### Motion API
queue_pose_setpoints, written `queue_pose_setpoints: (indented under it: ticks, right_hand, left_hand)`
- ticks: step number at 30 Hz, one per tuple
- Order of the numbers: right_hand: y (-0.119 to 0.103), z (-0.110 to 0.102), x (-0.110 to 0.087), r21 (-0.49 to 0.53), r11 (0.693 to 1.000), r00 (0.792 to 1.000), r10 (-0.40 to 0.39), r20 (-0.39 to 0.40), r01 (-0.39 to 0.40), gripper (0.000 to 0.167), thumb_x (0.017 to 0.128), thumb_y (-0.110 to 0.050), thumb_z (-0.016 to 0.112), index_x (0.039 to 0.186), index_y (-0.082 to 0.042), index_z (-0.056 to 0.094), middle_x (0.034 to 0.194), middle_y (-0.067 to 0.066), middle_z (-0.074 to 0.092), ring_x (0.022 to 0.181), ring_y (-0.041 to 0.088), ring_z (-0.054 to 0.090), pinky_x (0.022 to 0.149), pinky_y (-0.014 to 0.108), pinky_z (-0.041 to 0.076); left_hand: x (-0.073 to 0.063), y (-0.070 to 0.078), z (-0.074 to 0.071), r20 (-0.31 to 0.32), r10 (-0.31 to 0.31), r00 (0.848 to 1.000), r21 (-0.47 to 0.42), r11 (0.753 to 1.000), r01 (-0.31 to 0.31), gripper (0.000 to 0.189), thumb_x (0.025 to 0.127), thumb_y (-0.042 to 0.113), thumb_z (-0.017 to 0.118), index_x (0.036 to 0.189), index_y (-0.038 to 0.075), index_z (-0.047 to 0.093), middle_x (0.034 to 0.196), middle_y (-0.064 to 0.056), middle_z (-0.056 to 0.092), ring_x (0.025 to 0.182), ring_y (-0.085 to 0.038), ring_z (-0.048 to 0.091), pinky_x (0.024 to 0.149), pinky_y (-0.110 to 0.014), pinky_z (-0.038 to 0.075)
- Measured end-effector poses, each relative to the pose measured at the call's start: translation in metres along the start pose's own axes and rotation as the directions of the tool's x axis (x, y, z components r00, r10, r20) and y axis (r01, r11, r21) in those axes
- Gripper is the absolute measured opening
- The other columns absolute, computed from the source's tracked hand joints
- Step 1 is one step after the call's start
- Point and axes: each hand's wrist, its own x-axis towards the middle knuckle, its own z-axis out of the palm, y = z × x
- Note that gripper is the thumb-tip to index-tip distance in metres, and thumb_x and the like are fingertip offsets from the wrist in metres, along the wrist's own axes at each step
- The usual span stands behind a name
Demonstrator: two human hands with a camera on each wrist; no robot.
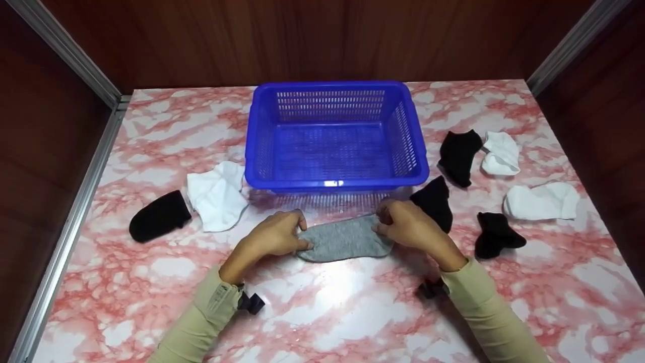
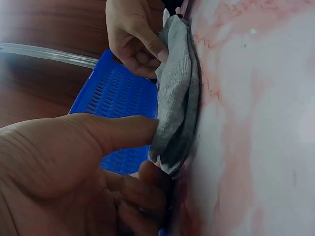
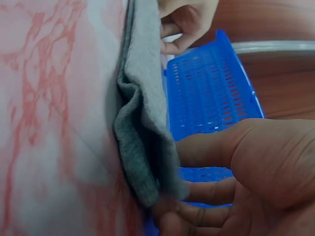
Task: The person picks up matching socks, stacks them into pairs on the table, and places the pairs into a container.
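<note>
A grey sock lies stretched sideways in front of the blue basket, on the marbled table. My left hand pinches its left end between thumb and fingers. At the other end my right hand grips the upper corner. Seen from the left wrist, the sock has layers that part slightly near my left thumb. In the right wrist view the sock shows a gaping fold beside my right hand, whose thumb and fingers hold the edge. Some of the right fingertips are hidden behind the fabric.
Behind the hands stands a blue plastic basket with nothing in it. To the left lie a black sock and white socks. Several black and white socks, among them a black one beside my right hand, lie to the right.
</note>
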Motion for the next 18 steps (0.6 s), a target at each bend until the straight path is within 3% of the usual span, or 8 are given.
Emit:
queue_pose_setpoints:
  ticks: [3,7,12,18]
  right_hand:
    - [-0.0012,0.0004,-0.0005,0.005,1.000,1.000,0.012,0.005,-0.012,0.020,0.090,-0.019,0.078,0.097,-0.005,0.065,0.077,-0.001,0.055,0.072,0.017,0.053,0.063,0.031,0.040]
    - [-0.0027,0.0023,-0.0003,0.030,0.999,0.999,0.035,0.023,-0.036,0.022,0.089,-0.019,0.079,0.097,-0.006,0.063,0.078,-0.001,0.055,0.072,0.017,0.053,0.063,0.031,0.040]
    - [-0.0027,0.0055,0.0009,0.064,0.996,0.997,0.057,0.049,-0.060,0.022,0.091,-0.017,0.078,0.104,-0.004,0.064,0.080,0.001,0.059,0.073,0.016,0.055,0.063,0.029,0.043]
    - [-0.0012,0.0062,0.0013,0.107,0.994,0.999,0.028,0.047,-0.033,0.020,0.091,-0.013,0.077,0.098,-0.007,0.059,0.085,0.003,0.059,0.079,0.017,0.056,0.070,0.030,0.045]
  left_hand:
    - [-0.0010,0.0031,0.0002,-0.012,-0.021,1.000,0.036,0.999,0.022,0.044,0.085,0.036,0.087,0.112,0.009,0.065,0.089,-0.004,0.066,0.081,-0.022,0.060,0.079,-0.039,0.052]
    - [-0.0010,0.0047,0.0005,-0.013,-0.030,0.999,0.040,0.999,0.030,0.035,0.085,0.035,0.087,0.103,0.010,0.069,0.088,-0.003,0.068,0.080,-0.020,0.060,0.080,-0.038,0.052]
    - [0.0008,0.0033,-0.0002,-0.017,-0.008,1.000,-0.036,0.999,0.008,0.021,0.088,0.029,0.084,0.089,0.012,0.071,0.080,0.001,0.065,0.073,-0.015,0.056,0.072,-0.031,0.048]
    - [0.0008,0.0005,-0.0066,-0.051,0.043,0.998,-0.130,0.990,-0.049,0.015,0.094,0.026,0.078,0.087,0.013,0.077,0.072,0.002,0.068,0.061,-0.010,0.055,0.068,-0.028,0.048]
